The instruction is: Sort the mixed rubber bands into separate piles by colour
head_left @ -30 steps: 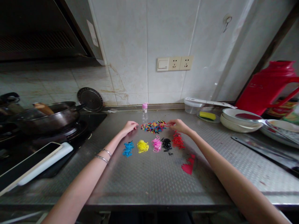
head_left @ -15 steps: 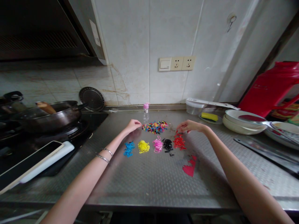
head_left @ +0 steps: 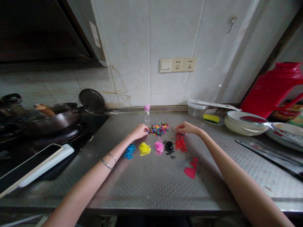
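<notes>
My left hand (head_left: pixel 140 130) is at the left edge of the mixed pile (head_left: pixel 158 129), mid-frame, fingertips bunched, can't tell if they've got a band. Right hand (head_left: pixel 186 128) is just above the red bands (head_left: pixel 181 145), fingers bent, can't tell its grip either. Blue bands (head_left: pixel 129 152), yellow bands (head_left: pixel 144 149), pink bands (head_left: pixel 158 148) and black bands (head_left: pixel 169 147) sit lower, left to right.

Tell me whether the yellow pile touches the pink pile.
Apart: the head view shows counter between the yellow pile and the pink pile.
</notes>
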Motion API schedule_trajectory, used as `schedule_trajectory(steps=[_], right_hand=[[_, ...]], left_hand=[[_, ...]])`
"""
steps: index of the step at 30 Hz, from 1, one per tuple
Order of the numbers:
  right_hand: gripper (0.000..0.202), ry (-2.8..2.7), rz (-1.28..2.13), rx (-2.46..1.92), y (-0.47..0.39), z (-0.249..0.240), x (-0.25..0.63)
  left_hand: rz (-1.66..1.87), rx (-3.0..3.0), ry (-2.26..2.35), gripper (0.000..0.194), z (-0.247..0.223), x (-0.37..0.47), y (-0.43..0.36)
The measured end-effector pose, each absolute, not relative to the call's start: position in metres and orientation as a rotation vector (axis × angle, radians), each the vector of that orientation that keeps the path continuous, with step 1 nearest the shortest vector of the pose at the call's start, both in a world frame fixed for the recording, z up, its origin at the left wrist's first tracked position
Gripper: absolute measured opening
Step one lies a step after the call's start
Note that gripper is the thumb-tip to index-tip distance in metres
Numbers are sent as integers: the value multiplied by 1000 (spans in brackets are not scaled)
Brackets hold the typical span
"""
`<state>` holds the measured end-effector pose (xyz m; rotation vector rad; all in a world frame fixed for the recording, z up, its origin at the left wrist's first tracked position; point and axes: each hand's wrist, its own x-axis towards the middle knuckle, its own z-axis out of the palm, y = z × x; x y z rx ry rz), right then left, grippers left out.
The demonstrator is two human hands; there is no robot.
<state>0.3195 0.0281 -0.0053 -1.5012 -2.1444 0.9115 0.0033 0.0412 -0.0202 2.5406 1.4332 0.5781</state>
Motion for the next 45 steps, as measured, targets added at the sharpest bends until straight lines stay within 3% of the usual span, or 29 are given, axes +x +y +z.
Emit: schedule_trajectory(steps=[12,21,27,33,45], right_hand=[[25,-2254,759,-1375,31,-12,308],[23,-2254,388,-1426,33,-15,300],[26,-2245,197,-1438,34,-26,285],[29,-2242,136,-1518,29,-33,268],[26,-2186,55,-1582,18,-26,261]], left_hand=[[692,2581,1327,18,-7,3,38],[745,2456,1209,19,18,-3,36],[614,2374,1205,20,45,-37,20],[335,2325,1188,19,38,-74,3],[303,2120,1133,12,32,-81,-17]])
